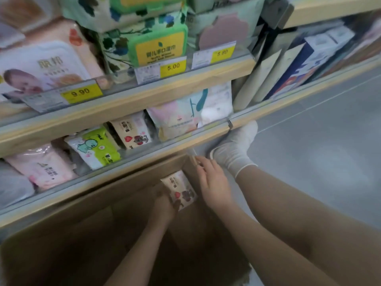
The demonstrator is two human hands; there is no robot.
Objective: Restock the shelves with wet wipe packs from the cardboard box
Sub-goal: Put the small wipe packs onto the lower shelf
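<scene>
A large brown cardboard box (86,219) stands open on the floor below the shelves. Inside it, my left hand (165,201) grips a small cream wet wipe pack (181,190) with red hearts and a dark figure printed on it. My right hand (212,180) holds the box's far right corner flap, fingers curled over its edge. A matching cream pack (134,131) stands on the lower shelf (144,153), between a green-and-white dinosaur pack (94,147) and a pastel pack (177,118).
The upper shelf (127,98) carries larger wipe packs behind price tags reading 9.90, 5.00 and 5.80. Pink packs (41,166) fill the lower shelf's left. My leg and white-socked foot (235,147) lie right of the box on the grey floor (319,141). Boxed goods (305,58) stand at right.
</scene>
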